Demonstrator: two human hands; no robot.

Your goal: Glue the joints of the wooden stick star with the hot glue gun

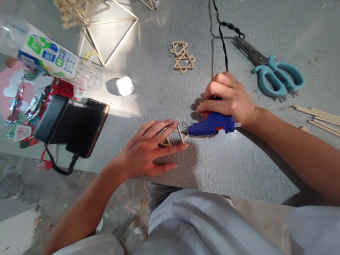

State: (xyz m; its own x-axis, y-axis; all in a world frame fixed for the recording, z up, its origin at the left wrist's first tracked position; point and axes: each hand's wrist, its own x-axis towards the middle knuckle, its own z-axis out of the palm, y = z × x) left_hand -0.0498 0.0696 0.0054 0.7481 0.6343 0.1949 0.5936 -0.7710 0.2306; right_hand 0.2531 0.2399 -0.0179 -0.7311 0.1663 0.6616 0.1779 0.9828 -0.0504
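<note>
My right hand is closed around the handle of a blue hot glue gun. Its nozzle points left and meets the corner of a small frame of thin wooden sticks. My left hand lies over that frame with fingers stretched out and spread, steadying it against the table; part of the frame is hidden under the fingers. Fine glue strands curl near the nozzle. Beyond the hands, two joined wooden stick stars lie flat on the table.
Blue-handled scissors and loose wooden sticks lie to the right. A black cord runs up from the glue gun. At left are a plastic bottle, a white cap-like piece, a phone and a larger stick structure.
</note>
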